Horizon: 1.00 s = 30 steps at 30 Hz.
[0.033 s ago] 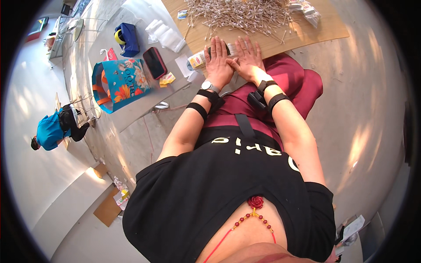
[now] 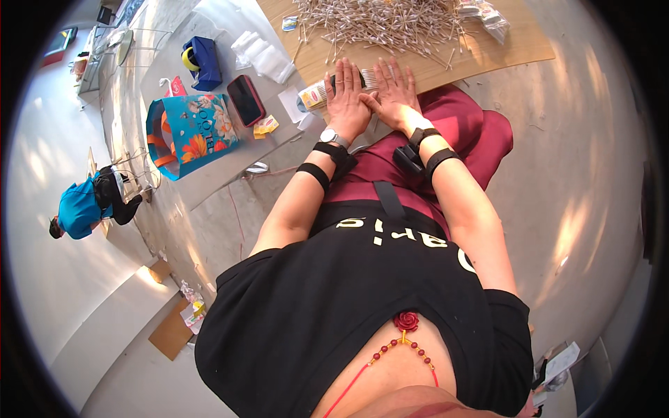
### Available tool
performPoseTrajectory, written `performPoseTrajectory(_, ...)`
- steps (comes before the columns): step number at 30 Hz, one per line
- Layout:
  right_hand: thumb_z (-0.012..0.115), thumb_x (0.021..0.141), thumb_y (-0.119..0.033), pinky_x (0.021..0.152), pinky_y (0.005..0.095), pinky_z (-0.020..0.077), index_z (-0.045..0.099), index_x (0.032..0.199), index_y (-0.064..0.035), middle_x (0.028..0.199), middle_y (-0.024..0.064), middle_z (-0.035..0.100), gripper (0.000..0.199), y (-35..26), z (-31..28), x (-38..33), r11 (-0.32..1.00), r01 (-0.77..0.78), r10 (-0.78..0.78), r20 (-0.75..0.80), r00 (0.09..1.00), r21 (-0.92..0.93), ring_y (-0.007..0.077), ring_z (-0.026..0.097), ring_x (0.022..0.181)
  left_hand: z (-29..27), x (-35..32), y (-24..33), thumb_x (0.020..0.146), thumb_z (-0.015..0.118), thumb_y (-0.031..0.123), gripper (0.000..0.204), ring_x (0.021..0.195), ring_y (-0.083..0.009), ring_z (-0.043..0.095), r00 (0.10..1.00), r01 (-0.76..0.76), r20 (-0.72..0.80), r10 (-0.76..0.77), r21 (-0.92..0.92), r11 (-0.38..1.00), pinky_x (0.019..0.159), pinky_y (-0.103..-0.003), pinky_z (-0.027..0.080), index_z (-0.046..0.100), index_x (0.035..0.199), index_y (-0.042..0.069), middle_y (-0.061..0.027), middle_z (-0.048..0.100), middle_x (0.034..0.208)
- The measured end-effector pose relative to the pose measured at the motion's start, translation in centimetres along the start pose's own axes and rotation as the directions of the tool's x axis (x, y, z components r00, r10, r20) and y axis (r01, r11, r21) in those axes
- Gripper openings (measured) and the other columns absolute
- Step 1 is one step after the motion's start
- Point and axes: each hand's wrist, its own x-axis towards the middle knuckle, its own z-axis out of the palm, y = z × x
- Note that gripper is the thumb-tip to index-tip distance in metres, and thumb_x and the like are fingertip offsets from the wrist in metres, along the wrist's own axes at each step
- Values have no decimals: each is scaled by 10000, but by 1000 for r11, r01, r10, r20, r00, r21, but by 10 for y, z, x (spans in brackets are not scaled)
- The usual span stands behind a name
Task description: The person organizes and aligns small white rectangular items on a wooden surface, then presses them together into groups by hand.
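Both hands lie side by side, palms down, at the near edge of the wooden table [image 2: 516, 57]. My left hand [image 2: 347, 101] has its fingers stretched out over a black item that is mostly hidden beneath them. Beside it, my right hand [image 2: 394, 96] is flat too, its thumb reaching toward the left hand. A row of cotton swabs [image 2: 369, 78] shows between the hands, partly covered by the fingers. Next to the left hand's outer side is a small yellow-and-white packet [image 2: 313, 96]. Beyond the fingertips spreads a big heap of loose cotton swabs [image 2: 380, 26].
Clear bags of packed swabs [image 2: 491, 22] sit at the table's far right. On the grey table to the left are a blue tape dispenser [image 2: 202, 64], a phone [image 2: 246, 100], yellow packets [image 2: 265, 126] and a blue floral bag [image 2: 198, 132]. A person in blue [image 2: 80, 207] is farther left.
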Motion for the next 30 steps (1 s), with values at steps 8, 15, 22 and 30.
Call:
performPoseTrajectory(8,237,967,-841,1286,562,-83,195,1682,-78,1767,76,145,1046,-3,-6,0,1000,9,-9,26,1000,-30,278,-28,1639,14,-1,1,1041,437,560,855,1641,-323,6,1000,5,-3,-6,-41,999,1276,-582,-65,266,1636,-29,-200,131,1752)
performPoseTrajectory(15,266,979,-825,1287,571,-57,183,1682,-68,1764,106,143,1037,-4,-7,0,1000,6,-6,50,999,3,294,-21,1639,15,1,5,1030,449,550,889,1635,-370,-15,1000,-18,25,17,27,999,1268,-602,-65,213,1639,-54,-246,97,1745)
performPoseTrajectory(22,266,972,-836,1290,558,-66,156,1686,-64,1767,114,120,1057,-3,-8,2,1000,8,-10,70,997,16,291,-35,1639,14,3,2,1019,451,576,924,1633,-380,-26,999,-41,8,40,101,994,1262,-605,-75,211,1633,-73,-263,92,1739)
performPoseTrajectory(30,244,964,-846,1288,553,-85,149,1688,-69,1772,97,103,1066,-5,-8,1,999,4,-1,64,998,-37,282,-46,1639,10,0,-3,1027,431,598,917,1634,-373,-22,999,-26,18,28,-80,996,1262,-607,-76,250,1623,-74,-261,99,1739)
